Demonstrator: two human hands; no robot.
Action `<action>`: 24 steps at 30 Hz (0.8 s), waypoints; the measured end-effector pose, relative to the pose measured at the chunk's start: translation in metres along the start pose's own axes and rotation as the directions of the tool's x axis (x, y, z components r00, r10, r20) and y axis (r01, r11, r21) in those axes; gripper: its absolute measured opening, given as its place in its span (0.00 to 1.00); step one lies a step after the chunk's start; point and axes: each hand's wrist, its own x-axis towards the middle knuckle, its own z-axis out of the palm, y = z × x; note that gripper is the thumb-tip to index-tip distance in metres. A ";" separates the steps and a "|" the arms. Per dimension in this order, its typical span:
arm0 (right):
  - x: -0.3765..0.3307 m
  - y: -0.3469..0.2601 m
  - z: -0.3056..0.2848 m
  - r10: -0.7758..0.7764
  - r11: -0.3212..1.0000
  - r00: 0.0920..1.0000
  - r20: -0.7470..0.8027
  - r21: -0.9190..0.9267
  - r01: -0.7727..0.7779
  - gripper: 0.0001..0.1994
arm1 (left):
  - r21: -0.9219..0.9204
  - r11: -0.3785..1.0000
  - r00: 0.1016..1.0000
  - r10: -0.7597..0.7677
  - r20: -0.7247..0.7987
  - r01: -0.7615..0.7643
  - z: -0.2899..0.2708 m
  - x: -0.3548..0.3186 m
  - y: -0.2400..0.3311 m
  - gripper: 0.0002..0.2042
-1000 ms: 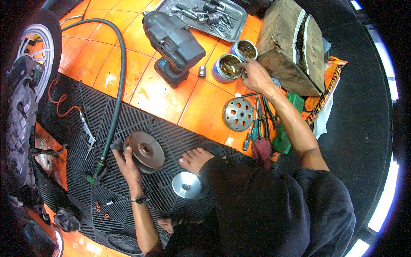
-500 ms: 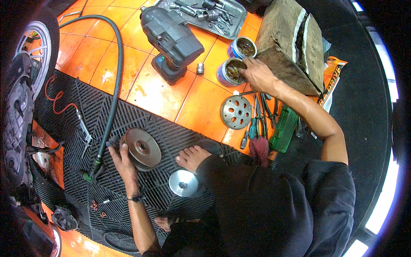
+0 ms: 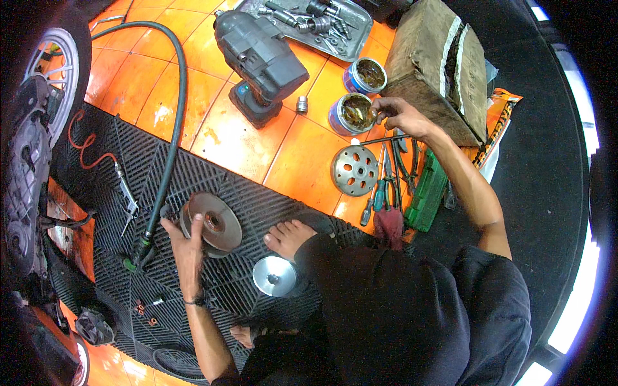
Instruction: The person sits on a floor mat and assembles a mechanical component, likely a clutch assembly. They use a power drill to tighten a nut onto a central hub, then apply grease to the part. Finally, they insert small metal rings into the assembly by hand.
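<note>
My left hand [image 3: 187, 252] is at a round metal pulley [image 3: 225, 233], its thumb over the near face and a finger along the left side. The pulley leans on the black mat, its centre bore facing up. My right hand [image 3: 407, 118] is at the right rim of the nearer tub of brown grease [image 3: 353, 116], fingertips pinched together. Whatever lies between those fingertips is too small to make out. A second grease tub [image 3: 368, 76] stands just behind. By my foot lies a shiny silver disc [image 3: 275, 276] with a centre post.
A black impact wrench [image 3: 261, 61] and a socket [image 3: 302, 104] stand on orange tiles. A tool tray [image 3: 347, 35], cardboard box [image 3: 425, 64], perforated clutch bell [image 3: 355, 170], screwdrivers [image 3: 380, 193] and green case [image 3: 427, 196] lie around. A hose [image 3: 182, 96] and air gun [image 3: 129, 199] are left.
My right hand has come out of the nearer grease tub, moving right to its rim. My left hand has shifted slightly, the thumb now further over the pulley's face.
</note>
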 end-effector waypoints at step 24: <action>0.036 -0.080 0.238 -0.283 0.947 0.833 0.475 0.276 0.164 0.20 | -0.379 0.925 0.983 0.056 0.178 0.016 0.050 -0.010 -0.021 0.51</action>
